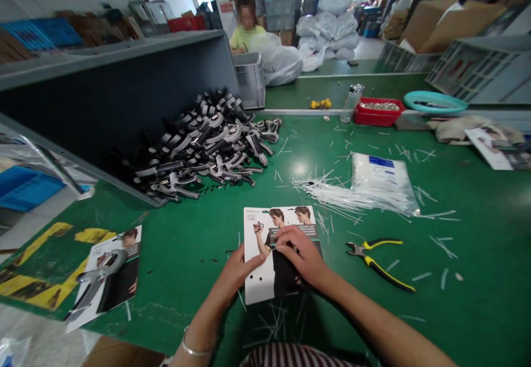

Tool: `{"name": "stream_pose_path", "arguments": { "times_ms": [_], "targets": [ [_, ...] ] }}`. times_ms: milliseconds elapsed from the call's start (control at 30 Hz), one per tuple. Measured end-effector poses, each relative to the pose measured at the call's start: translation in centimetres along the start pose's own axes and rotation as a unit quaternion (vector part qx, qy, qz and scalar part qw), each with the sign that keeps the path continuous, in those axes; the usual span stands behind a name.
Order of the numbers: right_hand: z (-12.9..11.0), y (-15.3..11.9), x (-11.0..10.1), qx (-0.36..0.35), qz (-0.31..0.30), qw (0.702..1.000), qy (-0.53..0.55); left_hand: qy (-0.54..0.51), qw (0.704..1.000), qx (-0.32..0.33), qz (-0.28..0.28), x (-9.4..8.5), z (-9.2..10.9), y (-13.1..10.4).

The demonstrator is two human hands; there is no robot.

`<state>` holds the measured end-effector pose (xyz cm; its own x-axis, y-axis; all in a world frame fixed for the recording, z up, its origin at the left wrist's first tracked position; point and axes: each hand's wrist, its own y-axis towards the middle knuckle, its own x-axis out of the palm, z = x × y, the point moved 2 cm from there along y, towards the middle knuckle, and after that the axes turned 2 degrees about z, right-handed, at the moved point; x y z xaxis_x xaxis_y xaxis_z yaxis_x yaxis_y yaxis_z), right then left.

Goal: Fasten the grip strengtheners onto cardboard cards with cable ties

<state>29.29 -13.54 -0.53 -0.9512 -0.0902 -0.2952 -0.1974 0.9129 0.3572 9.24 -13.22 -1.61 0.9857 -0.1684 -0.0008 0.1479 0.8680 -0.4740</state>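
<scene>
Printed backing cards (261, 289), at least two overlapped, lie in front of me, showing a person's head and an arm with a hand grip. My left hand (233, 274) clasps their left edge, thumb on top and fingers underneath. Pinched at the middle of the front card are the fingers of my right hand (302, 253); something thin and pale shows at the tips, too small to name. Diagonal cutters (367, 253) with yellow-black handles rest to the right. Beyond the cards lie loose white cable ties (332, 194) and a clear bag of them (379, 182).
Many grey-black hand grips (219, 140) spill from a tipped grey bin (103, 113). At left, one hand grip (103, 267) lies on a card (124, 284). Farther back are a red tray (377, 114), a turquoise lid (435, 100), crates and a seated person (245, 32).
</scene>
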Motion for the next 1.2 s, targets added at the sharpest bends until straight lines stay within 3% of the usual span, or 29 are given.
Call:
{"name": "stream_pose_path", "arguments": {
  "times_ms": [100,200,300,400,533,600,667,733,800,867,933,1033,1200],
  "targets": [
    [0.7,-0.4,-3.9,0.049,0.044,0.997,-0.041,-0.056,0.994,-0.061,-0.076,-0.2,-0.1,0.6],
    [3.5,-0.5,-9.4,0.111,0.101,0.965,-0.213,-0.039,0.991,-0.05,-0.116,-0.3,1.0,1.6],
    [6.5,-0.2,-13.4,0.169,0.066,0.891,-0.415,0.02,0.986,-0.052,-0.157,-0.2,2.3,3.3],
    [8.2,0.1,-14.9,0.208,0.001,0.843,-0.496,0.004,0.988,-0.064,-0.139,-0.6,2.8,4.4],
    [8.5,0.3,-15.5,0.183,-0.018,0.875,-0.447,-0.12,0.992,-0.028,-0.037,-2.4,1.9,3.6],
    [8.2,0.4,-16.3,0.187,0.023,0.9,-0.392,-0.151,0.988,0.008,0.039,-3.4,1.7,2.6],
    [7.7,0.9,-16.9,0.222,0.065,0.933,-0.275,-0.119,0.988,0.046,0.086,-4.1,2.1,1.5],
    [6.7,1.8,-16.6,0.255,0.103,0.958,-0.088,-0.044,0.993,0.074,0.079,-4.0,3.2,0.9],
    [5.0,3.0,-15.3,0.254,0.129,0.956,0.075,0.006,0.996,0.088,0.032,-3.1,4.4,1.0],
    [2.6,4.1,-13.2,0.225,0.149,0.95,0.16,-0.003,0.995,0.099,-0.014,-1.6,5.3,1.5],
    [0.1,4.6,-10.7,0.183,0.144,0.958,0.166,-0.019,0.994,0.107,-0.03,0.1,5.6,2.3],
    [-2.6,4.4,-7.3,0.119,0.127,0.981,0.084,-0.024,0.993,0.115,-0.025,2.0,5.3,2.9],
    [-3.1,3.3,-4.6,0.027,0.115,0.99,-0.072,-0.039,0.988,0.145,-0.024,2.7,5.1,2.4]
  ]
}}
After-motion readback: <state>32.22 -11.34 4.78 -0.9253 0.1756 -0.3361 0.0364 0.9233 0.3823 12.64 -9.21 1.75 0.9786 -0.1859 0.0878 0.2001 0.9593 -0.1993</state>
